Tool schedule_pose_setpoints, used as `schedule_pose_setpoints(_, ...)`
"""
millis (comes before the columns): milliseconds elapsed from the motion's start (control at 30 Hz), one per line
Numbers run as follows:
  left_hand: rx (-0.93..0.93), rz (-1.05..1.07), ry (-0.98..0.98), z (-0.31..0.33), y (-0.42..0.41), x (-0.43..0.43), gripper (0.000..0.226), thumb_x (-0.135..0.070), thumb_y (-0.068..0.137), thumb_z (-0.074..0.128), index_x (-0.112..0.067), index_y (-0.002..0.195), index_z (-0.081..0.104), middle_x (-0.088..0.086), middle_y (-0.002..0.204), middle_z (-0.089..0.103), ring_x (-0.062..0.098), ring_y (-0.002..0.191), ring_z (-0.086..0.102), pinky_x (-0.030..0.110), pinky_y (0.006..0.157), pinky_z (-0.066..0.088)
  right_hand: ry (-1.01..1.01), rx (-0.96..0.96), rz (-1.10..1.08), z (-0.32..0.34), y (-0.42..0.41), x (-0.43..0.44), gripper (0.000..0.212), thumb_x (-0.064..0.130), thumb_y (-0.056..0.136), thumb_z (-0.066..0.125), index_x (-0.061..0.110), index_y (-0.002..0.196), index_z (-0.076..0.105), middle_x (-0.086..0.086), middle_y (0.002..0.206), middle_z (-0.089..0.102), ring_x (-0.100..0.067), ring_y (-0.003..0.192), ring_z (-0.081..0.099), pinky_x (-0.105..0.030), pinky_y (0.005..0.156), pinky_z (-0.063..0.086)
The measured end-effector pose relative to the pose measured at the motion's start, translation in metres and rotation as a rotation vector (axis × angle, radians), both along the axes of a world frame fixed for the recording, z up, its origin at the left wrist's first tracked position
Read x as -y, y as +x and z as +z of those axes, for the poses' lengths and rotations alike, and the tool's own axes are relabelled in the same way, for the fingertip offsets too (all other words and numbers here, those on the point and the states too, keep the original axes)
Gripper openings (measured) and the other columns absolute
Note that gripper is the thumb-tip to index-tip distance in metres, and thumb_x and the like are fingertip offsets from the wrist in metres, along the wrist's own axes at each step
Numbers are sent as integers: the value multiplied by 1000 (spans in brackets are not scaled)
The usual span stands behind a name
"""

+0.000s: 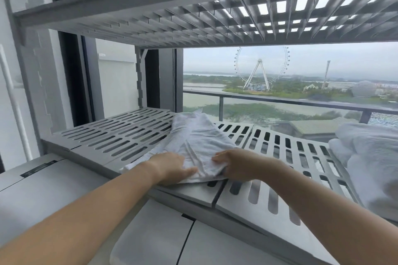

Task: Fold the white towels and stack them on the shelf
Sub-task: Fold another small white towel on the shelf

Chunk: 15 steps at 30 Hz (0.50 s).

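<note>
A folded white towel [193,137] lies lengthwise on the grey slatted shelf [120,135], its far end reaching toward the window. My left hand [170,168] grips the towel's near left corner, fingers curled over the cloth. My right hand [239,164] pinches the near right edge of the same towel. A heap of white towels [370,157] sits on the right end of the shelf, partly cut off by the frame.
A second grey slatted shelf [193,15] hangs close above. Grey uprights [140,77] stand at the back left. Behind the shelf is a window with a balcony rail [301,101]. Below the shelf's front edge lies a white surface [150,232].
</note>
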<state>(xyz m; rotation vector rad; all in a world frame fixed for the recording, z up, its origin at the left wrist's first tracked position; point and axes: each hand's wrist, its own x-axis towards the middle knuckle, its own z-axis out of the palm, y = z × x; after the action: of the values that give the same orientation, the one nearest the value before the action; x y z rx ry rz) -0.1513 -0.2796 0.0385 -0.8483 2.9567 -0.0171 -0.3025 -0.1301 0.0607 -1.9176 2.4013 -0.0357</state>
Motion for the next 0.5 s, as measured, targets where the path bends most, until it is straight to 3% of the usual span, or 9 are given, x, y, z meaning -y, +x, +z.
schedule_pose_setpoints(100,-77,-11,85,5,1,8,42,-30,98,21,-5,109,53,15,125,54,27,108,49,43,97,38,40,165,58,5,7,18,23,26,77,40,10,87,53,-9,99,57,-27,92,51,-47,90,44)
schedule_pose_setpoints(167,-152,-3,144,5,1,15,40,-26,98,22,-4,104,55,15,121,56,28,107,51,44,97,39,59,348,55,11,10,31,17,33,77,43,18,75,51,-7,95,50,-23,88,45,-45,89,41)
schedule_pose_setpoints(233,-156,-72,155,6,1,26,39,-30,98,24,-7,103,56,13,123,57,27,111,51,44,99,38,65,447,18,14,11,45,22,38,89,45,25,100,59,-3,118,50,-19,111,45,-42,108,32)
schedule_pose_setpoints(300,-190,-162,172,9,-1,38,41,-30,98,26,-12,116,58,3,130,55,19,116,50,37,101,37,87,448,-4,17,11,63,47,37,98,34,12,137,42,-5,147,37,-19,135,32,-33,115,20)
schedule_pose_setpoints(333,-223,-198,171,10,-3,45,41,-30,99,26,-15,121,57,-1,131,53,16,118,49,35,102,36,96,380,-9,16,10,74,48,34,101,30,8,140,36,-6,149,35,-20,137,31,-31,114,20)
schedule_pose_setpoints(367,-263,-227,164,12,-5,53,41,-30,99,27,-16,122,58,-3,131,54,15,118,49,34,102,36,91,311,-25,13,10,83,46,32,101,28,6,137,41,-8,141,44,-22,131,38,-31,110,27)
schedule_pose_setpoints(400,-303,-251,149,13,-8,63,39,-31,99,29,-16,120,59,-3,128,55,15,117,50,34,101,37,87,253,-53,10,10,92,41,30,102,29,5,125,51,-8,119,56,-24,115,49,-30,99,36)
schedule_pose_setpoints(467,-356,-282,134,13,-15,84,36,-32,99,32,-18,117,59,-3,123,57,14,113,52,34,99,38,46,179,-112,5,9,111,33,25,102,29,12,82,52,1,75,44,-16,74,46,-25,70,36)
schedule_pose_setpoints(500,-365,-293,129,12,-19,95,34,-32,99,34,-20,117,59,-4,123,57,13,112,52,33,99,39,9,166,-157,2,9,120,34,22,102,28,14,73,45,3,70,38,-13,66,40,-24,64,34)
